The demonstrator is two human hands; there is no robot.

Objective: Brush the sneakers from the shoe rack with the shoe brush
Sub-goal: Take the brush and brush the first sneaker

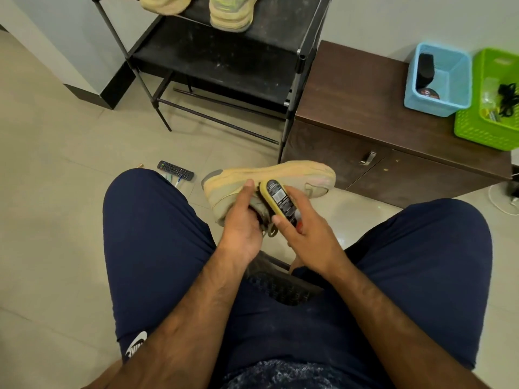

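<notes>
Mid-frame: sneaker (295,175) was held crosswise, brush (276,197) against it.
Long axis lay left–right, toe prob. right; heel end gripped by L hand (241,223), brush by R hand (307,234).

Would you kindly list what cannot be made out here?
Head view.
- Bristles of the brush: hidden under its back and the right hand.
- Brush label: too small to read.
- Sneakers on the rack: cut off by the top edge.
- Green basket: cut off by the right edge.
</notes>
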